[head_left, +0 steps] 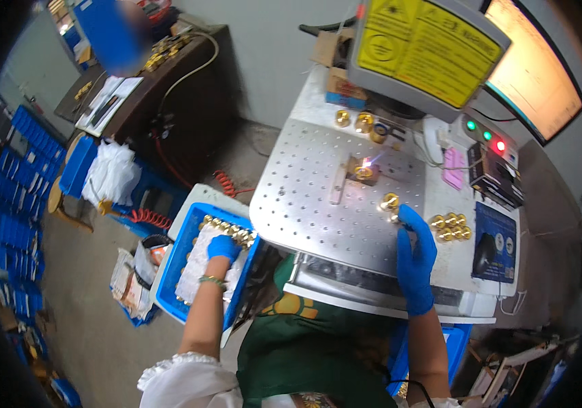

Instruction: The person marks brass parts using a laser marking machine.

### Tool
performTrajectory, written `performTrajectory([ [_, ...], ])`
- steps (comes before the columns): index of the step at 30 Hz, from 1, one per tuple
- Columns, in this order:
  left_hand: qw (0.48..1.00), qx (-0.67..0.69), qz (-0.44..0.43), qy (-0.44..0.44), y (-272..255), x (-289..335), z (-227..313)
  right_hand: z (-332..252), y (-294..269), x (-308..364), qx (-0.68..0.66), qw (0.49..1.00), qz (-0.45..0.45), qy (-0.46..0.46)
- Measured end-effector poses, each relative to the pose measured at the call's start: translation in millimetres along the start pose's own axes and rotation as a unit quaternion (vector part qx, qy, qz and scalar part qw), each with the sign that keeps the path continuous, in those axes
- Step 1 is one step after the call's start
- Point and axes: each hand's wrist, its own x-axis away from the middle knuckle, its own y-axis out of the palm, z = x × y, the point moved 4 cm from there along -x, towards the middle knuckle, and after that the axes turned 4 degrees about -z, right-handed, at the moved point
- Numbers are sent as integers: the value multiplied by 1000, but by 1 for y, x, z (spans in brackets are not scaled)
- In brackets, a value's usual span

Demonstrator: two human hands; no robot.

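My left hand point(221, 249), in a blue glove, reaches into a blue plastic bin point(168, 299) lined with white sheeting. Its fingers are bunched beside rows of brass fittings point(238, 234); whatever lies in them is hidden. On the perforated metal plate point(304, 197), my right hand point(417, 255), also gloved in blue, has its fingers stretched out and apart from the thumb. The fingertips are at a small brass fitting point(390, 202) near the plate's right side. Farther back, another brass fitting point(363, 173) sits in a small holder, with a bright spark of light on it.
A grey machine head with a yellow warning label point(427, 54) overhangs the plate. Brass pieces point(451, 227) stand grouped at right, near a black mouse point(485, 253). Behind are a control box with lit buttons point(487, 136) and a monitor point(536, 68). An open drawer point(345, 279) fronts the table.
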Motion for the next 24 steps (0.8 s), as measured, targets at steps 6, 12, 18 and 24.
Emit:
performTrajectory([
  [6,932,173,87,305,-137,115,86,2,-5,-49,198,969,-69,-128],
  [12,810,329,88,478,-156,192,192,12,19,-57,318,931,-112,-135],
  [18,726,514,-249,382,-101,189,261,-5,14,-58,-108,976,-178,-70],
  [24,661,595,-227,398,-93,178,279,-30,5,-59,118,975,-130,-138],
])
